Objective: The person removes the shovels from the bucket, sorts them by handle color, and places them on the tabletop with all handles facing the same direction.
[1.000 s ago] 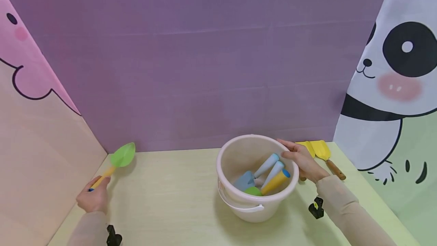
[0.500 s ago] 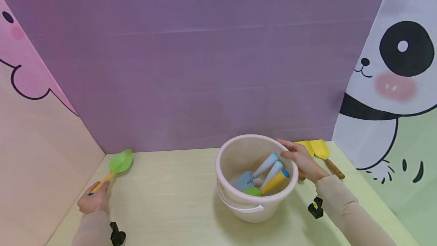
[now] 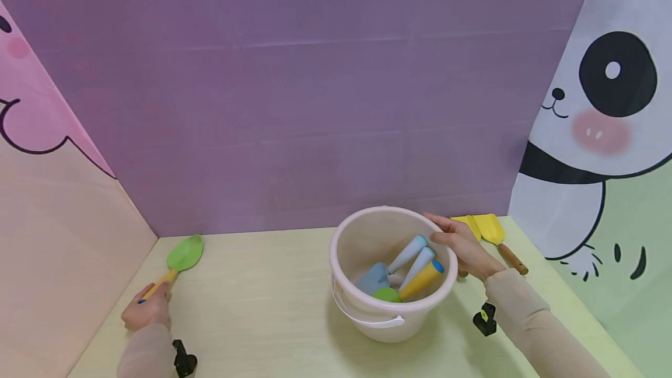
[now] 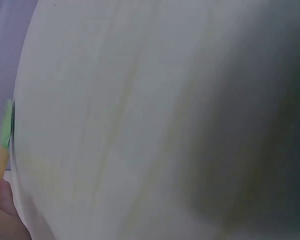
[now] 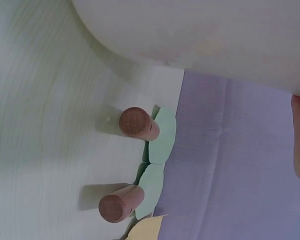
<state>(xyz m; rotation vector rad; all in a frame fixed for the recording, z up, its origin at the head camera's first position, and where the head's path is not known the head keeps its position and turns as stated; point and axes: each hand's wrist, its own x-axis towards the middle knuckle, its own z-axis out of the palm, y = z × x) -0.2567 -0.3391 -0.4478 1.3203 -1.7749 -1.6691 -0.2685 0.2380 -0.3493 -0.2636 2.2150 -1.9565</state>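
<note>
At the left of the table, my left hand (image 3: 147, 308) grips the yellow handle of a small trowel (image 3: 185, 254) with a green leaf-shaped blade. The blade is low over the table near the back left corner; contact is hard to tell. The left wrist view shows only part of this hand (image 4: 7, 212) and the trowel (image 4: 6, 127) at its edge. Right of centre stands a pale pink bucket (image 3: 341, 273), tilted slightly towards me. My right hand (image 3: 467, 247) holds its right rim. Inside lie tools with light blue handles (image 3: 408, 254) and a yellow-handled one (image 3: 422, 280).
Yellow shovels (image 3: 489, 229) with wooden handles lie behind the right hand, near the back right edge. In the right wrist view, two wooden handles (image 5: 135, 122) point towards the camera. A purple wall (image 3: 315, 104) closes the back, with printed side walls left and right.
My left hand has lowered the trowel towards the table, its blade turning to lie flatter. The view has shifted slightly. My right hand stays on the bucket rim.
</note>
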